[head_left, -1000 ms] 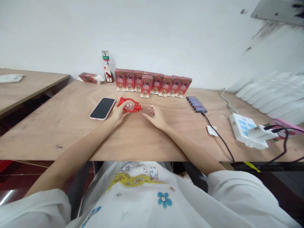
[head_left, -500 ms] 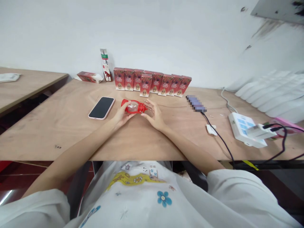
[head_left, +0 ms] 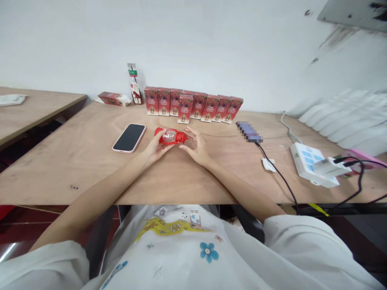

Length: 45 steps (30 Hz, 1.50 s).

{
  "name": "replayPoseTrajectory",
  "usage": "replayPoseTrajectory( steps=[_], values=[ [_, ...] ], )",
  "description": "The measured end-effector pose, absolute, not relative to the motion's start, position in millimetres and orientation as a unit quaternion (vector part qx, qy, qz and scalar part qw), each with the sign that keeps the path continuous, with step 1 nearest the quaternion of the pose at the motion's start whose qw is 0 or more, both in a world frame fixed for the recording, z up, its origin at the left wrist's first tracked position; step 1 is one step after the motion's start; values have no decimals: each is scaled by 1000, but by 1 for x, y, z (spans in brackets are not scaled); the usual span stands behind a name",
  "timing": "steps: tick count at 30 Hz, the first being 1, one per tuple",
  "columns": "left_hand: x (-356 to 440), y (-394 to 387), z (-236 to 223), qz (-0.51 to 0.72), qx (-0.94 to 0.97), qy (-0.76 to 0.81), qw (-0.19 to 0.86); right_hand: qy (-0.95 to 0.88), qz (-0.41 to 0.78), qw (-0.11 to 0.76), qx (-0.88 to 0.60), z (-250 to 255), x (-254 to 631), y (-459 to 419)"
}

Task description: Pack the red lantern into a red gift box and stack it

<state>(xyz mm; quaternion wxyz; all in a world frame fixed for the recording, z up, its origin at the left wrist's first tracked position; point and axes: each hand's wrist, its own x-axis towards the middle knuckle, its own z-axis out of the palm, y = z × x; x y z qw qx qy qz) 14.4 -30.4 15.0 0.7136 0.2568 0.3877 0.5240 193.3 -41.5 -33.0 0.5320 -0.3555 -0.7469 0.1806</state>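
"Checking from my remote seat, I wanted the hands first. What did you make of them?"

"In the head view, I had the left hand (head_left: 155, 148) closed around the base end of a red lantern (head_left: 172, 137), thumb on top and fingers underneath. The right hand (head_left: 197, 148) curved about its pointed end, thumb and fingers parted. I could not tell whether those fingertips touched it."

"And the lantern itself, where did I have it?"

"Over the middle of the wooden table (head_left: 181, 181), tipped on its side, base toward the left hand and point toward the right. Its clear, rounded middle showed between the red ends. I could not tell whether it touched the tabletop."

"What did we have around the hands?"

"Just beside the left hand, I saw a phone (head_left: 129, 137) lying flat, dark screen up, in a pale pink case. Beyond the hands, a row of red boxes (head_left: 198, 106) stood upright near the wall, with one front box (head_left: 185, 109) set ahead of the others."

"Anything farther out?"

"Behind the phone, a slim bottle (head_left: 136, 90) stood beside a toppled red carton (head_left: 113, 98). Well to the right of the right hand, I picked out a white power strip (head_left: 302, 157)."
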Motion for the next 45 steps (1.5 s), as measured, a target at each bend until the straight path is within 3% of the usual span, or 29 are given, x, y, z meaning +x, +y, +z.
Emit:
replayPoseTrajectory(
  steps=[10,27,45],
  values=[
    [14,-29,16,556,264,381,690,-760,138,529,-351,-28,195,-42],
    [16,-29,12,556,288,364,689,-743,185,512,-391,-28,196,-39],
    [14,-31,8,578,345,317,668,-771,87,472,-419,-28,204,-31]
  ],
)
